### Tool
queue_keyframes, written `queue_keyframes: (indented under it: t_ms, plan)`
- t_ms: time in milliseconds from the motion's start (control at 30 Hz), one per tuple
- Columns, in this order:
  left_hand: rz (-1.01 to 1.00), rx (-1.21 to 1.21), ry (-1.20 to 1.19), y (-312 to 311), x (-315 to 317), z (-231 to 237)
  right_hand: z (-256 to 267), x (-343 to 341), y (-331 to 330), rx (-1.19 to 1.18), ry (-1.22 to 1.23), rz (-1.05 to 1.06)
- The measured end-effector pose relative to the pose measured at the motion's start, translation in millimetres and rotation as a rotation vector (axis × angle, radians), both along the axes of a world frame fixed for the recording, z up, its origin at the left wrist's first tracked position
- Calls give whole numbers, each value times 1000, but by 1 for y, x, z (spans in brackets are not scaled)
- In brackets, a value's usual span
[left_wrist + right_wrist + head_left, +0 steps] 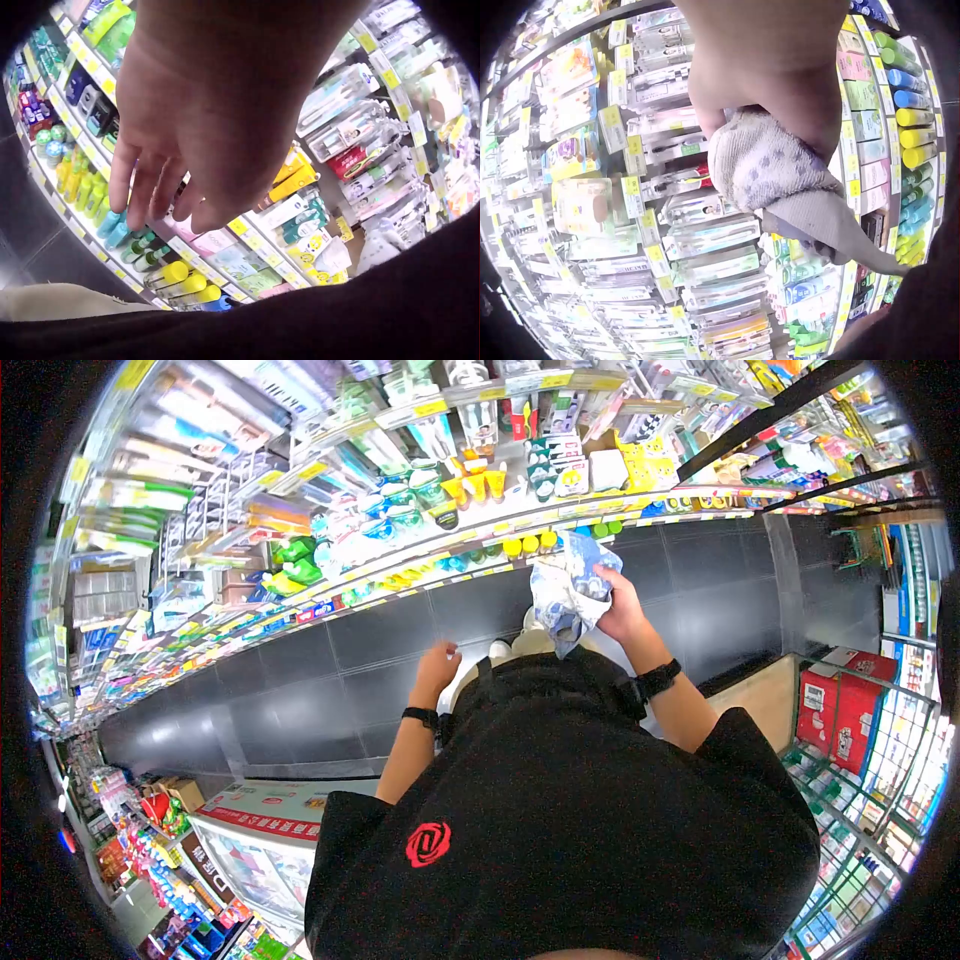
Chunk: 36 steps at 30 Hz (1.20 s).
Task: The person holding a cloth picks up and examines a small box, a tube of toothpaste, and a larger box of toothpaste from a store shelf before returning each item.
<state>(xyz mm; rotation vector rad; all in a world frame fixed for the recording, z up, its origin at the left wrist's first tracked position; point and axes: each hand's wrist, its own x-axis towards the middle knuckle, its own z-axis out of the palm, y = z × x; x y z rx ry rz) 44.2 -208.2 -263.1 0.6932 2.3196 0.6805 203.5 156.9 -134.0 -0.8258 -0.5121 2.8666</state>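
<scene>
A bunched cloth point(572, 588), white and blue with a dotted pattern, is gripped by the right hand point(622, 605) in front of the body. In the right wrist view the cloth point(769, 165) hangs in folds with a tapering corner, and the right hand point(780, 82) covers its upper part. The left hand point(436, 668) is held away from the cloth, over the floor, holding nothing. Its fingers hang loosely bent in the left wrist view, where the hand point(195, 127) is in front of the shelves without visibly gripping any item.
Store shelves point(420, 560) with tubes, bottles and packaged toothbrushes run along the far side of a dark tiled aisle point(380, 622). Behind the person are a glass-topped case point(262, 865) at left and a red box point(846, 710) by a green wire rack point(862, 815) at right.
</scene>
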Motion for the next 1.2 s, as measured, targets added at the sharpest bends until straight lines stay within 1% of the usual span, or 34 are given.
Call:
queue_keyframes:
  t_ms: [33,67,100,133,167,200,233,267,300,333,367,467,500,567,600,667,700,767,800,833,867,900,967,1000,1033,1067,1200]
  plan:
    - [47,3,-79,-22,7,-23,5,-1,-6,17,5,6]
    - [93,6,-157,-37,13,-35,8,1,-15,29,2,11]
    - [245,-55,-305,-41,23,-20,9,4,-24,37,-5,15]
    - [280,12,-397,-66,32,-48,12,5,-31,24,-44,16]
    - [86,-30,-358,-111,43,-106,14,8,-37,30,-48,12]
    - [-109,-70,-316,-140,50,-145,15,12,-43,28,-60,13]
    - [371,-181,-634,-126,64,-80,16,18,-47,26,-73,12]
    - [500,-267,-715,-139,74,-80,18,22,-53,35,-77,1]
    - [321,-337,-730,-175,87,-121,21,28,-60,43,-89,-32]
    - [309,-414,-816,-190,95,-123,24,36,-65,47,-107,-62]
    - [300,-415,-829,-198,108,-123,23,44,-67,51,-122,-66]
    - [614,-398,-947,-217,119,-120,22,58,-73,27,-177,-86]
    - [606,-397,-946,-217,117,-120,24,59,-75,31,-176,-92]
    - [622,-255,-898,-215,117,-122,28,61,-75,39,-193,-106]
    - [620,-254,-902,-214,114,-131,32,61,-75,42,-197,-106]
    - [342,-228,-856,-206,97,-160,38,57,-74,55,-249,-80]
    - [343,-226,-858,-195,92,-152,37,57,-73,57,-251,-78]
    - [776,89,-965,-158,81,-107,33,58,-69,69,-279,-75]
    - [776,88,-969,-142,76,-89,33,61,-67,70,-283,-75]
    - [770,103,-880,-125,73,-72,34,64,-66,67,-295,-82]
    - [763,121,-791,-113,72,-64,35,67,-62,66,-305,-89]
    - [761,128,-794,-108,75,-71,34,71,-58,73,-305,-90]
    - [493,-12,-562,-101,73,-101,29,80,-48,79,-309,-132]
    - [447,-57,-545,-93,72,-98,28,84,-44,72,-277,-154]
    - [448,-64,-549,-88,76,-94,28,92,-42,66,-282,-154]
    - [408,-85,-551,-82,78,-90,28,99,-38,56,-307,-175]
    - [333,-116,-503,-36,77,-73,17,103,-3,29,-331,-212]
